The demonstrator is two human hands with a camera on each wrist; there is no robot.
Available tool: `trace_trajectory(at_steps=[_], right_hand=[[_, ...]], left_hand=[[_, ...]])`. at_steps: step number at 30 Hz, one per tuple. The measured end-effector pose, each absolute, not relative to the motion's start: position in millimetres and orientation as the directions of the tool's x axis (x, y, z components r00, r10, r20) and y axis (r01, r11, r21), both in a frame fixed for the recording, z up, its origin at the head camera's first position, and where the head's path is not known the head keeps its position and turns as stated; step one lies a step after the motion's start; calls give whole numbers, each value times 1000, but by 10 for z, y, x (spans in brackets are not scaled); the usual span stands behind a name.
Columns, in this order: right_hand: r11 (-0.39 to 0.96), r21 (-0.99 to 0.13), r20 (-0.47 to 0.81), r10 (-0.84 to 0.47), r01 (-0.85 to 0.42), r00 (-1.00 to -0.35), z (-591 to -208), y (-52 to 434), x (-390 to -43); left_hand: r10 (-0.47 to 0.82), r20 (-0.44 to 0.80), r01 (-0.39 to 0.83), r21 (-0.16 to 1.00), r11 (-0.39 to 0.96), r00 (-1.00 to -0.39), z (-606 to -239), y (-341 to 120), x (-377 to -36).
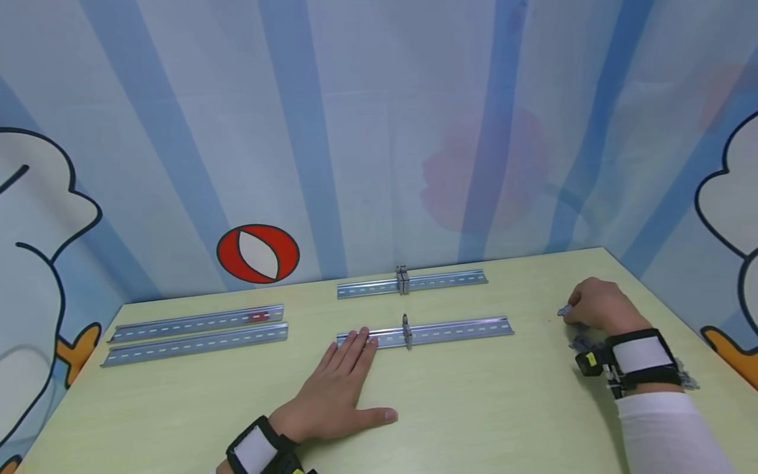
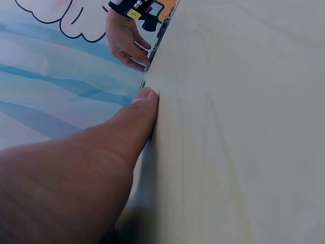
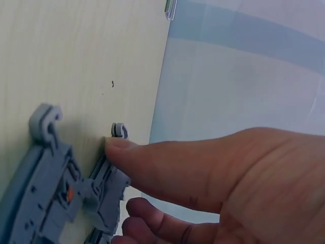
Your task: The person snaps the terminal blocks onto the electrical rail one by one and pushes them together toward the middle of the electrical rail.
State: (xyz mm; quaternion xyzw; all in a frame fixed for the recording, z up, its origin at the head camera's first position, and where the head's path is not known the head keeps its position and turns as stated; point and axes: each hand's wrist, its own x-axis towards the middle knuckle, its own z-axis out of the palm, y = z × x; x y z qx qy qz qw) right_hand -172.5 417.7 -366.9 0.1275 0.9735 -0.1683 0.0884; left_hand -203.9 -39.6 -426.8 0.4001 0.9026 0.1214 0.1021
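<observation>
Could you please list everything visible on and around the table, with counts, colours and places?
DIN rails: four, silver; two side by side at the table's left, two in the middle, one behind the other.
Grey clips on rails: one cluster on the far middle rail, one clip on the near middle rail.
Loose terminal blocks: at least two, grey, under the right hand.
Table: one, pale yellow-green.
Backdrop: blue striped, cartoon print.
Left hand: flat, fingertips on the near middle rail.
Right hand: pinching a terminal block.

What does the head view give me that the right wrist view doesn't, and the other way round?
Head only: four metal rails on the table, and the left hand flat on the near rail's end. Right wrist only: the grey clips close up, one with an orange spot. Both: the right hand curled on a clip, on the pale table.
</observation>
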Motion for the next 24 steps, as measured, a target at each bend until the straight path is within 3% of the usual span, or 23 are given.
trace_trajectory(at_steps=[14, 24], right_hand=[[888, -379, -115, 234, 261, -965, -3581, 4043, -1727], [880, -387, -166, 228, 276, -959, -3546, 4025, -1735]], left_hand=[[747, -83, 699, 296, 651, -660, -4303, -399, -2058], [745, -88, 701, 283, 655, -661, -4322, -404, -2063]])
